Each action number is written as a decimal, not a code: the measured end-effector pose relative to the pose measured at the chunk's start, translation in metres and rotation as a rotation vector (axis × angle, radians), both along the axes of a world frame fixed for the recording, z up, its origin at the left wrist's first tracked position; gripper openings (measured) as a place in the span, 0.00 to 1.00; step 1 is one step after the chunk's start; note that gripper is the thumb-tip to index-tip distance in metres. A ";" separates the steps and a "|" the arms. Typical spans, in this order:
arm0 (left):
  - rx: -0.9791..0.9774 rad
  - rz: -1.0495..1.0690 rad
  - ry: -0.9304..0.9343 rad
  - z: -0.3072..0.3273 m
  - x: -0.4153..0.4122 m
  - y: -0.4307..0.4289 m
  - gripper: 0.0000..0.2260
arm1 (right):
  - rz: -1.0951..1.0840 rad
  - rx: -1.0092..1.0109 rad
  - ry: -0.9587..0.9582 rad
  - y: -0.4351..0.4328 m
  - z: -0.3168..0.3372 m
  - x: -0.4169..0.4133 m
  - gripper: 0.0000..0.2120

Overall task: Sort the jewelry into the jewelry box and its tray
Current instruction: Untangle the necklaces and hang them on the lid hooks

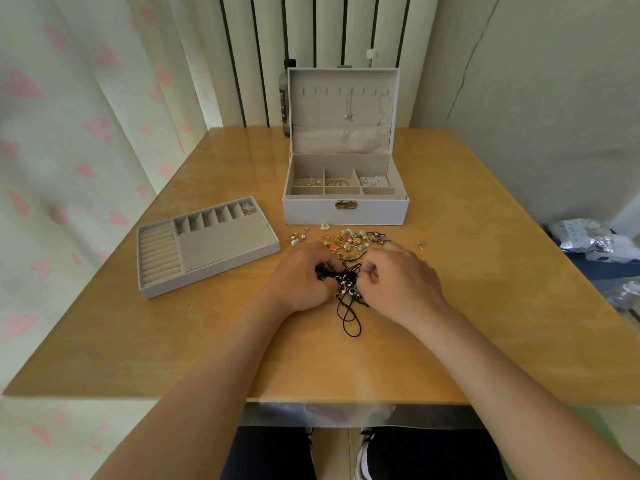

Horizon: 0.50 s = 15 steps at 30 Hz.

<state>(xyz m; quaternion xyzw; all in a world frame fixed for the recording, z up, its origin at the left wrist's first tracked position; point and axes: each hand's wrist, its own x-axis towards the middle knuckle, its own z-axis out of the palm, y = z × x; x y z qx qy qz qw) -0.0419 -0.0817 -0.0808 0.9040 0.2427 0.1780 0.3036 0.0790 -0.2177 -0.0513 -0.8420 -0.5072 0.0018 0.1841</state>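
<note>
Soft daylight (edges warped, blurred)

White jewelry box (308, 211), beige lining — black cord (349, 317), pink-hearted curtain (52, 140)

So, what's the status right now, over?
Left hand, right hand grip tangled black cord. Jewelry pile lies before open jewelry box. Tray sits left of box.
</note>
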 end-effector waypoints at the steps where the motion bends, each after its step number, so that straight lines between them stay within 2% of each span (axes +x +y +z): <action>1: -0.014 0.007 -0.019 -0.001 0.000 0.001 0.09 | -0.014 0.027 -0.052 0.001 0.002 -0.001 0.05; 5: -0.037 0.027 -0.064 -0.004 -0.001 0.004 0.05 | 0.025 0.065 -0.221 0.010 0.011 -0.007 0.05; 7: -0.048 0.038 -0.083 -0.007 0.000 0.007 0.05 | 0.083 0.017 -0.161 0.016 0.013 -0.011 0.05; 10: -0.063 0.044 -0.105 -0.010 0.000 0.009 0.06 | 0.108 -0.174 -0.118 0.028 0.011 -0.012 0.10; 15: -0.058 0.055 -0.116 -0.010 0.000 0.008 0.07 | 0.074 -0.244 0.001 0.037 0.011 -0.007 0.07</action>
